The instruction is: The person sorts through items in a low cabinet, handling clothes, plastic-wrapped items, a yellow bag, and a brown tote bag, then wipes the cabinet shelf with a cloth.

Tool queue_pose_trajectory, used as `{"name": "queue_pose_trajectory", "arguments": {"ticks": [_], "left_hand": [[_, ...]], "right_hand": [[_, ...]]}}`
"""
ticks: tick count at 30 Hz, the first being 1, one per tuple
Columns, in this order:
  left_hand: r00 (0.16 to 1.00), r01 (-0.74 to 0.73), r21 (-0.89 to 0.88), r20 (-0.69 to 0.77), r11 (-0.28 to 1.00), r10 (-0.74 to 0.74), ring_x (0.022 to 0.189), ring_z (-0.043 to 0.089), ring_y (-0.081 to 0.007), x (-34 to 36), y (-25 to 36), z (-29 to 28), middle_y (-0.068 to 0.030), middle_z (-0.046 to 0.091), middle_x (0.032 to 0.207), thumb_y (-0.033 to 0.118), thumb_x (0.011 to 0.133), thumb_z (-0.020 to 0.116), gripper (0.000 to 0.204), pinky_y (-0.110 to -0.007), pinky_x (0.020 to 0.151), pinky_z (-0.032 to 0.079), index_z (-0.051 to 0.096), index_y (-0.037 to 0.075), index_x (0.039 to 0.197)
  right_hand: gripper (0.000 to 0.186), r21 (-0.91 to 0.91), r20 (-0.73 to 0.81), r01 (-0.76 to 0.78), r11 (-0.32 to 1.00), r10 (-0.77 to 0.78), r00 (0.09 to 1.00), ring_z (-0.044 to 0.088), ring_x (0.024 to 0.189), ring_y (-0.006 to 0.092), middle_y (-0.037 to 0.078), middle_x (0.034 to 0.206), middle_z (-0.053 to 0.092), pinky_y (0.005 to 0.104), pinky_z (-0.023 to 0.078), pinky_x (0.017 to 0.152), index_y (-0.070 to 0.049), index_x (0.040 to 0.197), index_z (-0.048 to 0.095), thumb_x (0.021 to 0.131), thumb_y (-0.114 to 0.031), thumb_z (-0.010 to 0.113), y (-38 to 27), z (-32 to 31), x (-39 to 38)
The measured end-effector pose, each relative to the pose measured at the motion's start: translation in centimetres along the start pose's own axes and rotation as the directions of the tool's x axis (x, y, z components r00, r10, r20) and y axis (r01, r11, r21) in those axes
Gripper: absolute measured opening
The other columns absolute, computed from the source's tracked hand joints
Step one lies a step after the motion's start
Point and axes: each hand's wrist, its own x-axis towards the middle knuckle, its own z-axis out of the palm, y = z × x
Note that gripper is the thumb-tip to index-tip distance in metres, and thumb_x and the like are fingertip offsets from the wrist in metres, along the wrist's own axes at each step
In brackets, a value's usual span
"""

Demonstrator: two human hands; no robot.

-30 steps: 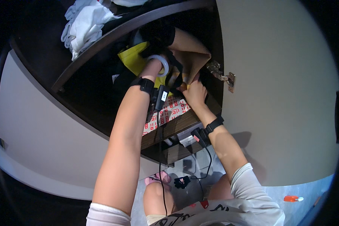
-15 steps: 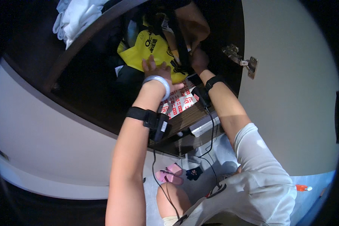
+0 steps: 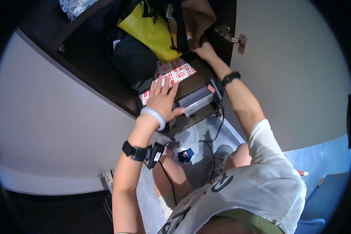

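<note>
My left hand [image 3: 163, 99], with a pale bangle at the wrist, is open with fingers spread. It lies over the near end of a white sheet or flat package with red print [image 3: 175, 72] on the cabinet shelf. Inside the cabinet, my right hand [image 3: 204, 51] is closed at the lower edge of a brown bag [image 3: 199, 17]; its fingertips are partly hidden. Between the hands and farther back, a yellow bag [image 3: 150, 33] leans against the brown one. A dark soft bag [image 3: 132, 60] slumps to its left, partly covering the printed sheet.
An open cabinet door [image 3: 292, 78] on a metal hinge [image 3: 238, 42] stands at the right. A light box [image 3: 197, 102] sits in the compartment below the shelf. White cloth [image 3: 76, 7] lies far left. A dark blue glove [image 3: 185, 155] is on the floor. Cables hang from my wrist devices.
My left hand has left the yellow bag and come nearer, over the printed sheet. The yellow bag's printed front no longer shows. My right hand stays by the brown bag, and the view has shifted.
</note>
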Motion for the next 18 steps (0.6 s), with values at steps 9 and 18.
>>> {"name": "queue_pose_trajectory", "arguments": {"ticks": [9, 18], "left_hand": [[0.984, 0.173, -0.03, 0.045, 0.984, -0.172, 0.14, 0.028, -0.0498, -3.0, -0.9, 6.2, -0.0339, 0.029, 0.151, 0.046, 0.076, 0.078, 0.103, -0.051, 0.115, 0.026, 0.025, 0.001, 0.152], [0.967, 0.212, 0.01, -0.144, 0.977, -0.208, 0.141, 0.028, -0.0486, -5.8, 3.9, 4.5, -0.0308, 0.026, 0.154, 0.042, 0.07, 0.083, 0.114, -0.057, 0.115, 0.024, 0.017, 0.006, 0.155]], "right_hand": [[0.024, 0.766, -0.413, 0.209, 0.608, 0.215, 0.885, 0.066, 0.071, 0.0126, 0.011, 0.09, 0.07, 0.0229, 0.052, 0.063, 0.003, 0.116, 0.062, 0.099, -0.012, 0.057, -0.1, 2.8, -27.6], [0.03, -0.197, 0.008, -0.473, 0.859, 0.484, 0.875, 0.067, 0.083, 0.0236, 0.014, 0.086, 0.07, 0.0408, 0.051, 0.075, -0.002, 0.093, 0.07, 0.088, -0.03, 0.061, 31.5, 21.7, -56.1]]}}
